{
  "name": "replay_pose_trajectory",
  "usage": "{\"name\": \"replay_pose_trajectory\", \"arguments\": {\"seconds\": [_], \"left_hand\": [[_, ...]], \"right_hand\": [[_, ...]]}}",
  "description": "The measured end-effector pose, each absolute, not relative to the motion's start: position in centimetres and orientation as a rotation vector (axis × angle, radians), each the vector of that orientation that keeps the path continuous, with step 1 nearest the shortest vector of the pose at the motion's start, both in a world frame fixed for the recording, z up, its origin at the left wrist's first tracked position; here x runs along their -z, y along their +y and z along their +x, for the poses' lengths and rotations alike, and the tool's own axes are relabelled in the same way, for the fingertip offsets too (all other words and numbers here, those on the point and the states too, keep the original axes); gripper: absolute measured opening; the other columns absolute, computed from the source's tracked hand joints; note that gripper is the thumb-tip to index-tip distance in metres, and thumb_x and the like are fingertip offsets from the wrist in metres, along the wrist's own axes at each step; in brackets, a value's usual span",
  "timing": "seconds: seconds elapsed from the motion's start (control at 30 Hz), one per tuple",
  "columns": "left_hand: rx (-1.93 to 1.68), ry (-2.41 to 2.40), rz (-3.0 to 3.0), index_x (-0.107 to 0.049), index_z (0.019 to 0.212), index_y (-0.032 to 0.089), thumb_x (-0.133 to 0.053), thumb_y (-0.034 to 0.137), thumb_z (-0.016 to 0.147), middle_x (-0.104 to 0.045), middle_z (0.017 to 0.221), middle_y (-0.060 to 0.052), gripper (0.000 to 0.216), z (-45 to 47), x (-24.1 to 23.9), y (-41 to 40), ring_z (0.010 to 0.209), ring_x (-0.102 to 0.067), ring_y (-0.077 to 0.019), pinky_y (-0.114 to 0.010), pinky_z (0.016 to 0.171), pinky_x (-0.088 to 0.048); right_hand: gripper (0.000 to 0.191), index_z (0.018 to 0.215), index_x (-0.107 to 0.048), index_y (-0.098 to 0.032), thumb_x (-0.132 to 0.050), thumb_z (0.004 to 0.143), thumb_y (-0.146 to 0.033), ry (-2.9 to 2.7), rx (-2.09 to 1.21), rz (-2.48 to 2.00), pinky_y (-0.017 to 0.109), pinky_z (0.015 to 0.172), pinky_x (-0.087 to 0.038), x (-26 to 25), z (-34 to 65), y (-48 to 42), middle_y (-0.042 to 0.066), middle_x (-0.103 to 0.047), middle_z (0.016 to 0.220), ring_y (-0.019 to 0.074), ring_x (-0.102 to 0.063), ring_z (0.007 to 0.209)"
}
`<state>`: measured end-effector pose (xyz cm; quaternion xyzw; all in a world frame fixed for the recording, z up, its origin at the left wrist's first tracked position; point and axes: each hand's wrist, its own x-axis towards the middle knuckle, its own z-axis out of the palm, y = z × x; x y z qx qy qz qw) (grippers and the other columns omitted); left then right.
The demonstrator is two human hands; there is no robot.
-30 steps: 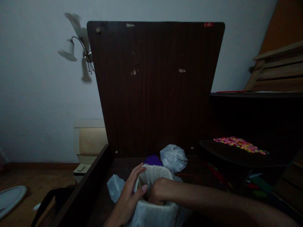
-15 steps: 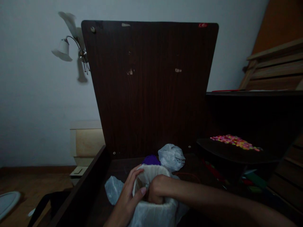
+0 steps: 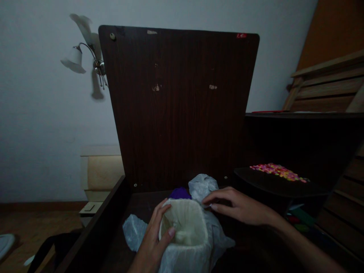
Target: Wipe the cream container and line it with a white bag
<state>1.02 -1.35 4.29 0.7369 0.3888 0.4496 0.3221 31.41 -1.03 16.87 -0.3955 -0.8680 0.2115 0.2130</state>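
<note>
A small bin lined with a thin white plastic bag stands in front of me, its squarish opening facing up. My left hand grips the bin's left rim, thumb inside and fingers along the outer side. Just right of the rim is my right hand, its fingers bent and apart, with nothing visible in them; whether the fingertips touch the liner I cannot tell. Loose liner plastic hangs down the bin's right side. Behind the bin lie a bunched white plastic bag and something purple.
A dark wooden panel stands upright behind the bin. Another crumpled plastic bag lies left, near a dark side board. Small colourful pieces cover part of a shelf at right. A wall lamp hangs at upper left.
My right hand has come up out of the bin and moved to the right of its rim. The inside of the liner now shows. My left hand keeps its hold.
</note>
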Motion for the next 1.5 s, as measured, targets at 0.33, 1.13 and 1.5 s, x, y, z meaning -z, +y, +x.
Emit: {"name": "replay_pose_trajectory", "arguments": {"seconds": [0.33, 1.13, 1.5], "left_hand": [[-1.199, 1.059, 2.132, -0.039, 0.149, 0.032, -0.054, 0.053, 0.095, -0.026, 0.165, -0.012, 0.060, 0.7, -4.1, -1.9, 0.150, -0.029, -0.0384, -0.067, 0.118, -0.027], [-0.978, 1.118, 2.167, -0.005, 0.160, 0.023, -0.090, 0.053, 0.062, -0.026, 0.162, -0.023, 0.133, 0.0, -6.5, -2.5, 0.147, -0.035, -0.0408, -0.063, 0.118, -0.032], [-0.943, 1.199, 2.455, -0.049, 0.145, 0.026, -0.061, 0.047, 0.093, -0.044, 0.156, -0.011, 0.057, 0.7, -10.3, -3.3, 0.147, -0.035, -0.0363, -0.061, 0.120, -0.030]], "right_hand": [[0.060, 0.141, -0.058, -0.027, -0.061, 0.089, -0.058, -2.159, -0.554, -1.586, 0.055, 0.119, -0.031, 3.4, 40.3, -5.0, 0.011, -0.038, 0.159, 0.0323, -0.025, 0.151], [0.019, 0.092, -0.070, -0.022, -0.055, 0.098, -0.033, -1.762, 0.294, -1.240, 0.031, 0.076, -0.058, -7.6, 33.5, -8.2, 0.003, -0.075, 0.087, 0.0186, -0.072, 0.082], [0.019, 0.090, -0.067, -0.019, -0.051, 0.098, -0.025, -1.721, 0.616, -1.303, 0.035, 0.072, -0.053, -13.7, 33.9, -8.5, 0.007, -0.073, 0.084, 0.0219, -0.067, 0.080]]}}
